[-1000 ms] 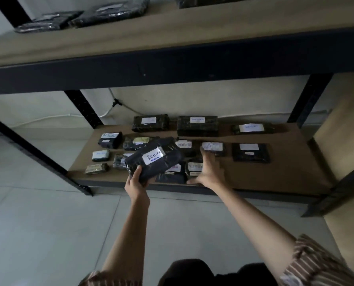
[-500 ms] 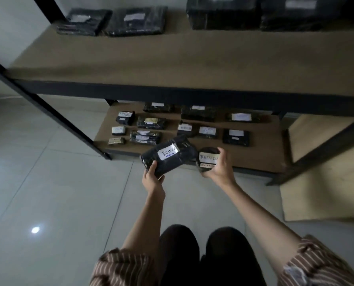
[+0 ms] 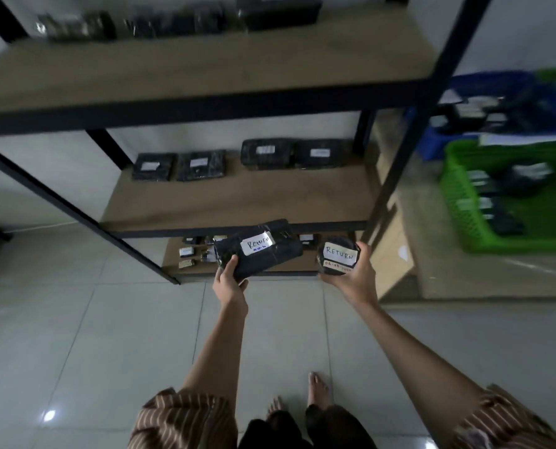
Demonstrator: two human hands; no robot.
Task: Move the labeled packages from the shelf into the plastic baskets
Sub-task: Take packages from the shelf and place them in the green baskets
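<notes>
We see a grey tiled floor [image 3: 59,335] on the left, glossy, with a small light glare. The shelf [image 3: 205,102] is a dark metal frame with flat tan board decks. The top deck holds blurred black wrapped packages at the back. The middle deck carries four flat rectangular black packages [image 3: 202,165] in crinkly plastic wrap, each with a small white label, lined along the wall. The bottom deck shows a few small labelled parcels [image 3: 186,251], mostly hidden behind what we hold.

Our left hand [image 3: 229,283] grips the near end of a long black package [image 3: 260,251], soft shiny plastic, oblong and tilted up to the right; the thumb lies on top and the fingers curl under it. Its white label reads "Return". It hangs in the air in front of the bottom deck, off the shelf.

Our right hand [image 3: 356,275] holds a small rounded black package [image 3: 336,256] with a pale label reading "RETURN"; the fingers wrap round its right side and underneath. It is also in the air, just right of the long one, not touching it.

Far right, a green plastic basket [image 3: 458,202] with a lattice wall sits on a tan surface and holds dark labelled packages. A blue basket [image 3: 432,140] stands behind it, blurred.

Striped brown sleeves [image 3: 185,419] and bare feet [image 3: 317,385] show at the bottom.
</notes>
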